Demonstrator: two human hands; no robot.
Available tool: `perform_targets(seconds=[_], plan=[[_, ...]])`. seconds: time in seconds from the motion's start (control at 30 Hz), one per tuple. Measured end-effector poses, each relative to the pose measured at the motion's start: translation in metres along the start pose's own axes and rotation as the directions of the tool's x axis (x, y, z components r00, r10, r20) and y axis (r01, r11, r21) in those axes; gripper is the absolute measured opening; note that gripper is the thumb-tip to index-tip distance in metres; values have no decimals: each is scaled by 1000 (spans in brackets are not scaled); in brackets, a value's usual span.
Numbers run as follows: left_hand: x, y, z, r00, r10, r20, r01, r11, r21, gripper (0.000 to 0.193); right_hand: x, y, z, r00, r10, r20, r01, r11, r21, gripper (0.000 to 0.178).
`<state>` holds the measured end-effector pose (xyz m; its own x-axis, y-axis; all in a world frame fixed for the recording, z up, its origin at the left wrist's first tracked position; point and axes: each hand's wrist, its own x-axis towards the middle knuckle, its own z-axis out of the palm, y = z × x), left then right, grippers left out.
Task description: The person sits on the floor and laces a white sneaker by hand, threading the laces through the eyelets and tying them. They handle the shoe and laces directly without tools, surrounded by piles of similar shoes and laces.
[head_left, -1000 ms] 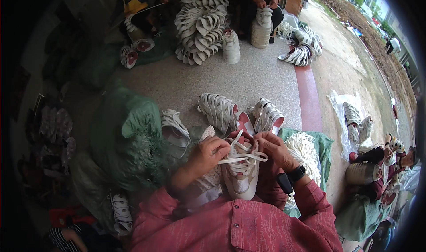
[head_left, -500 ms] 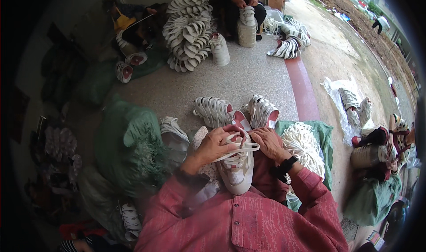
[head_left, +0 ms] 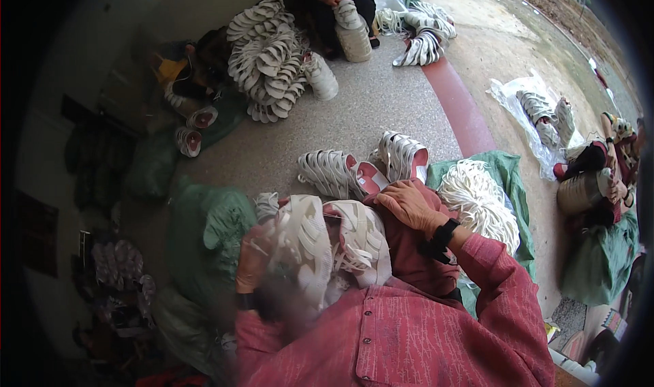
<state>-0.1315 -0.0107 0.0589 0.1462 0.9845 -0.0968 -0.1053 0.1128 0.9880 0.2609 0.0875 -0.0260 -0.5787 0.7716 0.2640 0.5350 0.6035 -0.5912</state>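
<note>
Over my lap are two white-and-beige shoe pieces with pinkish lining. The left one looks large and close. Beside it, the right one has white laces hanging loosely over its front. My left hand is at the outer side of the left piece; motion blurs it and its fingers are hidden, so its grip cannot be made out. My right hand lies on my red-trousered knee, fingers stretched out, holding nothing. Just beyond my knees sit nested white shoe uppers, one stack to the left and another to the right.
A bundle of white laces lies on a green sack at my right. A stuffed green sack stands at my left. Farther off, a person sits by a large heap of uppers. Another person sits at far right.
My left hand has moved left and lower, off the laced shoe. My right hand has come off the shoe onto my knee. The two white pieces now fill the lap; the view has shifted.
</note>
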Motion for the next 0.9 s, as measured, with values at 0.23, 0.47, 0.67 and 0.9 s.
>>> perform_targets(seconds=[0.23,0.47,0.67,0.9], plan=[[7,-9,-4,1000,-6,5,5,999,54,28,0,-1,1,1000,5,15,-5,1000,-7,38],[59,33,101,881,-275,385,147,933,329,28,0,2,2,999,33,36,-34,999,37,41],[94,52,128,774,-499,391,115,717,688,15,-4,-4,-6,999,31,20,-32,998,51,40],[76,14,130,892,-255,374,-72,735,674,26,-6,1,4,999,31,-42,-29,999,40,39]])
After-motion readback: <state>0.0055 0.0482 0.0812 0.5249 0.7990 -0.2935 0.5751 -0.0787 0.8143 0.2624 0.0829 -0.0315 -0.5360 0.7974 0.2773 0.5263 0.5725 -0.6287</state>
